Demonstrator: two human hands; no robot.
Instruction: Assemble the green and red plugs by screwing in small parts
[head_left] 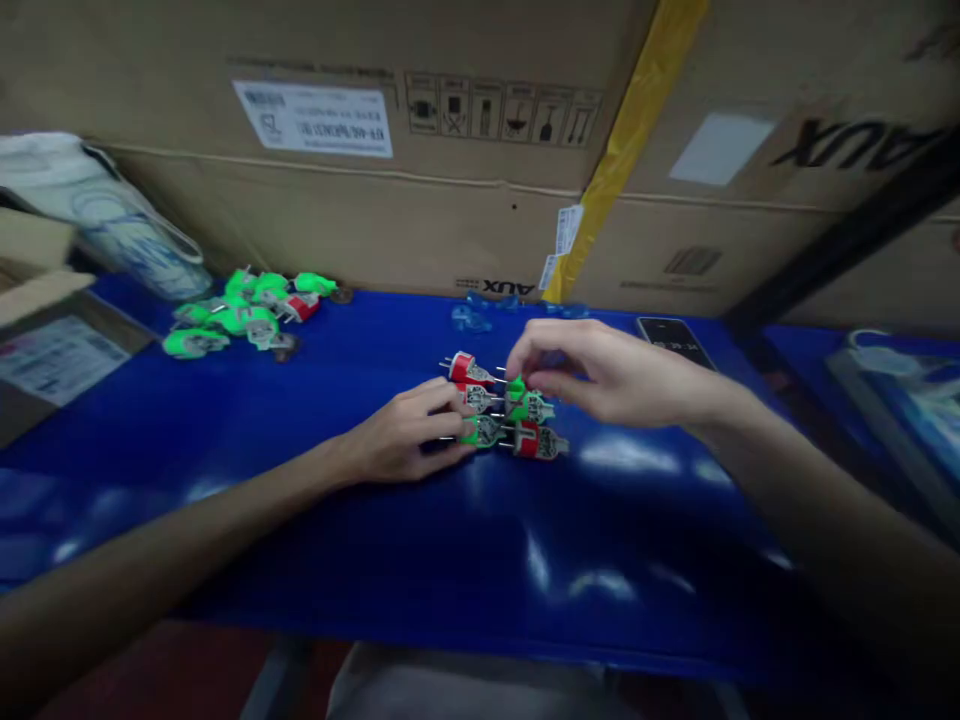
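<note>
Small red and green electrical plugs with metal pins and grey inner faces lie in two columns on the blue table. My left hand (412,432) presses against the left column, its fingers bent over a red plug (478,400) and a green plug (486,432). Another red plug (463,368) lies just above those fingertips. My right hand (592,372) pinches at a green plug (517,388) at the top of the right column, its fingertips partly hiding it. Below it are another green plug (534,407) and a red plug (538,441).
A pile of mostly green plugs (251,312) sits at the back left, near an open cardboard box (67,345) and a white-blue bottle (139,235). Clear blue pieces (472,316) and a phone (675,340) lie at the back. Large cartons (337,220) wall the rear edge.
</note>
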